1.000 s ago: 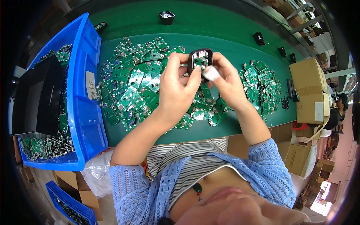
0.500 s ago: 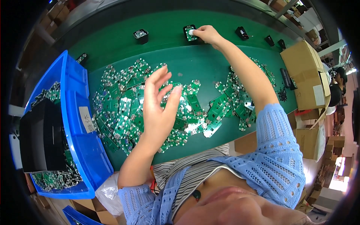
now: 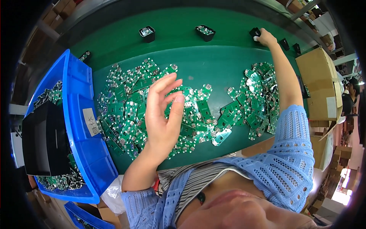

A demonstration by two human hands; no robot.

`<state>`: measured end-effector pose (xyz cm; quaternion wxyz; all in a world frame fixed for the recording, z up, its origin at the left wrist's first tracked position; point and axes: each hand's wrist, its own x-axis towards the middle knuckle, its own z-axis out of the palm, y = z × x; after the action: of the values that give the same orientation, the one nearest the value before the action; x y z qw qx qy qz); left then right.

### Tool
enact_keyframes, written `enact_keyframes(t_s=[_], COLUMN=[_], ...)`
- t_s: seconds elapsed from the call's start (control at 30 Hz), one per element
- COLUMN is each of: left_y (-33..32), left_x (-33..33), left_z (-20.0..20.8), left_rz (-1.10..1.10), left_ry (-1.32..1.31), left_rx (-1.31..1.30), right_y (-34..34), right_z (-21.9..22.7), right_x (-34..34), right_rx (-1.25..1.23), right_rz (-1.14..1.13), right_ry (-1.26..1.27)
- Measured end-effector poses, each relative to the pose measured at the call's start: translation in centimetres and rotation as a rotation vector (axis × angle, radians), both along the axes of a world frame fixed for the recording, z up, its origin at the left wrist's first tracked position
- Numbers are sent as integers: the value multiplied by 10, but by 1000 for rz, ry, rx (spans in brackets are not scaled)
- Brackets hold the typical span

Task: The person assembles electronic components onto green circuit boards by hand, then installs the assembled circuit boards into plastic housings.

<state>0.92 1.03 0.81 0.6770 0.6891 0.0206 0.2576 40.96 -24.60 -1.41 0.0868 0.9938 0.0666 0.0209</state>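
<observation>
My right hand (image 3: 266,38) reaches far over the green belt at the upper right. Its fingers close on the edge of a small black plastic case (image 3: 254,33), and something white shows at a fingertip. My left hand (image 3: 162,116) hovers over a heap of green circuit boards (image 3: 126,108), fingers loosely curled and apart, holding nothing. Another black case (image 3: 206,33), with a circuit board in its mouth, stands on the belt left of my right hand. Further left is a similar filled case (image 3: 147,34). A second heap of circuit boards (image 3: 253,99) lies below my right forearm.
A blue bin (image 3: 82,122) full of boards stands at the left, with a black open box (image 3: 45,139) on top. Cardboard boxes (image 3: 314,82) are at the right. More black cases (image 3: 284,44) sit along the belt's right part.
My right hand has left the case holding the circuit board and moved right to another black case. That board-filled case has shifted slightly right. My left hand stays nearly still.
</observation>
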Motion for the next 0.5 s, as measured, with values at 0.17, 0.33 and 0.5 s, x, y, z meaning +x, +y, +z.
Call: enact_keyframes(t_s=[0.17,0.33,0.5], left_y=[2,4,4], left_x=[5,12,13], left_z=[-1,-6,0], left_rz=[59,-25,-273], left_ry=[14,147,270], left_rx=[-43,-134,-394], right_y=[29,96,114], right_z=[9,54,63], right_x=[-60,-206,-279], right_rx=[282,452,447], right_rz=[457,1175,1458], right_ry=[-224,-212,-116])
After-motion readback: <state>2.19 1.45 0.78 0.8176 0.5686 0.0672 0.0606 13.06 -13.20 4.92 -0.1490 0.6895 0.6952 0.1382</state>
